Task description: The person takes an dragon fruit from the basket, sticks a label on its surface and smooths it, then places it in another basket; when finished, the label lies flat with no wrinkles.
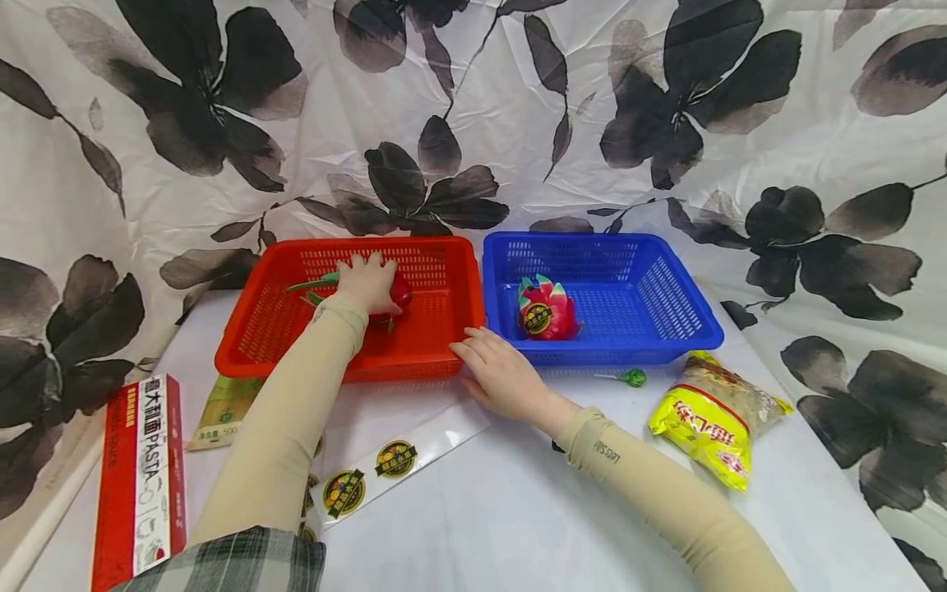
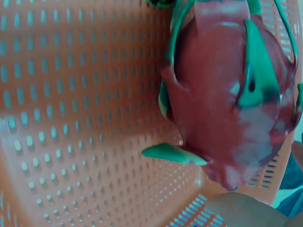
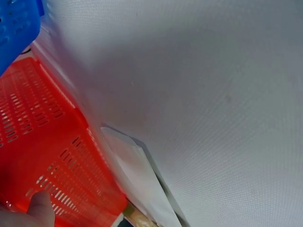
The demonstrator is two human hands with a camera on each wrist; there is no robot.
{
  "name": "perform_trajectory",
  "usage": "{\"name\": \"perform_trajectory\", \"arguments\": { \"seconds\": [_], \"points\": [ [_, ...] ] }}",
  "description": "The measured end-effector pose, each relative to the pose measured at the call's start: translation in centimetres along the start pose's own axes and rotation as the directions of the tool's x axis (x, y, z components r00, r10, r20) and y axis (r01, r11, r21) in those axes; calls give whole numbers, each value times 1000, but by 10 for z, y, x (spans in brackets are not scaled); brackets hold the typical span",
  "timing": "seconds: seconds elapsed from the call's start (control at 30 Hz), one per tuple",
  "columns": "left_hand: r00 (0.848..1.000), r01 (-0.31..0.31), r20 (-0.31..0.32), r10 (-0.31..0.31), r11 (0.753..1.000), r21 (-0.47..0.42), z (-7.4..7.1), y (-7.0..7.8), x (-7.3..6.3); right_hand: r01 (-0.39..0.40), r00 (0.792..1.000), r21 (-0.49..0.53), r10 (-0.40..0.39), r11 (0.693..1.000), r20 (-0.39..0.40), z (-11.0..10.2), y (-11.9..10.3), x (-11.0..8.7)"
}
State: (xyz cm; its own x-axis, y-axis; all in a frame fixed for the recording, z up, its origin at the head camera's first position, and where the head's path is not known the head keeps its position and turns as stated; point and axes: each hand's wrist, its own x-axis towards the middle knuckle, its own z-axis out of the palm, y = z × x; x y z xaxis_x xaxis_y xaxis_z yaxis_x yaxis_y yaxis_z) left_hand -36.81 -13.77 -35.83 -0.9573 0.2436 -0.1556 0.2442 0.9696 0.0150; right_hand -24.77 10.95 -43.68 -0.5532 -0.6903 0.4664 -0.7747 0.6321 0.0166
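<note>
My left hand (image 1: pixel 365 285) reaches into the red basket (image 1: pixel 436 366) and grips a red dragon fruit (image 2: pixel 222 94) with green scales; the head view has most of it hidden under the hand. Close up in the left wrist view, the thumb (image 2: pixel 241 210) lies by the fruit's lower end. My right hand (image 1: pixel 510 374) rests its fingers at the red basket's near right corner, fairly straight. A second dragon fruit (image 1: pixel 547 312), bearing a round black-and-gold sticker, sits in the blue basket (image 1: pixel 599 355) to the right.
A strip of round stickers (image 1: pixel 395 459) lies before the red basket. To the left are a red pasta box (image 1: pixel 140 477) and a greenish packet (image 1: pixel 218 415), partly under the basket. A green lollipop (image 1: pixel 634 377) and a yellow bag (image 1: pixel 713 419) lie right. Floral cloth (image 1: pixel 481 107) hangs behind.
</note>
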Motion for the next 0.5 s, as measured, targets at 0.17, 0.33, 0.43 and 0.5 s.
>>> {"name": "perform_trajectory", "arguments": {
  "seconds": [0.17, 0.33, 0.43, 0.5],
  "points": [
    [999, 24, 42, -23, 1000, -12, 2, -5, 2, -3, 1000, -13, 3, 1000, 12, -1, 1, 0],
    [996, 38, 80, -34, 998, -42, 4, -4, 5, -1, 1000, -18, 1, 1000, 9, -1, 1, 0],
    [997, 34, 66, -31, 998, -45, 7, -3, 6, -4, 1000, -17, 4, 1000, 2, -1, 0, 0],
    [999, 31, 46, -29, 999, -38, 10, -4, 7, -8, 1000, -9, 8, 1000, -3, 1, 0, 0]
  ]
}}
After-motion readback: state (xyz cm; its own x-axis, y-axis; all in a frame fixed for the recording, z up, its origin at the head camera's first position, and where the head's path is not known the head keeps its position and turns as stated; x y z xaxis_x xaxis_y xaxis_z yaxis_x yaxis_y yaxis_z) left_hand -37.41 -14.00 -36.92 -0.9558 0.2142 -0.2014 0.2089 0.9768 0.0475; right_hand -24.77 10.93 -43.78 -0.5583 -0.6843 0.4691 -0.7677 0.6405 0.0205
